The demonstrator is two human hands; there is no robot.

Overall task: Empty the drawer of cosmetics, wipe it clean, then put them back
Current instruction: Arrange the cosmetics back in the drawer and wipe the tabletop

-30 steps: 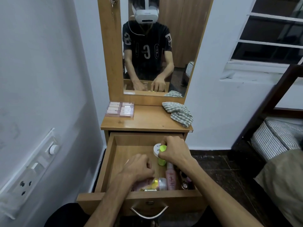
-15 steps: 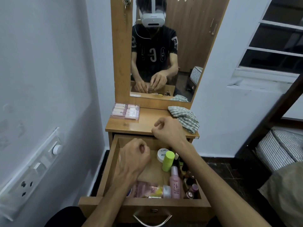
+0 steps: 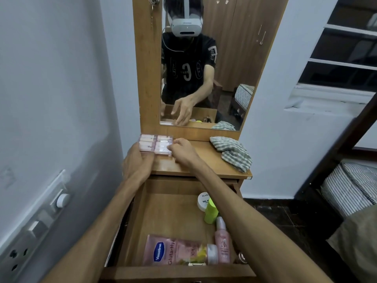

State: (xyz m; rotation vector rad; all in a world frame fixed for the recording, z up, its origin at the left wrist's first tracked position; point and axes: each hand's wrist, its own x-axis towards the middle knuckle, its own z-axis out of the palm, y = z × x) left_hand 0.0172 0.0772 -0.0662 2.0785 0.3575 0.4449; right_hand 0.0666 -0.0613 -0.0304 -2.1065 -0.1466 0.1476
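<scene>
The wooden drawer [image 3: 175, 187] stands pulled out below the dresser top. It holds a pink Vaseline tube [image 3: 173, 250], a pink bottle [image 3: 222, 242], a lime-green bottle [image 3: 211, 212] and a white jar [image 3: 203, 200]. A clear pink case of small tubes [image 3: 156, 144] lies at the back left of the dresser top [image 3: 195, 162]. My left hand [image 3: 136, 162] touches the case's left front corner. My right hand [image 3: 182, 152] pinches its right edge. The case rests on the wood.
A checked green cloth [image 3: 232, 152] lies crumpled on the right of the dresser top. A mirror [image 3: 204, 64] rises behind it. A wall with a switch panel [image 3: 40, 219] is close on the left. A striped mattress [image 3: 350, 188] on a bed stands at the right.
Both hands rose out of the drawer and moved up and left to the pink case on the dresser top. The cosmetics in the drawer stayed where they were.
</scene>
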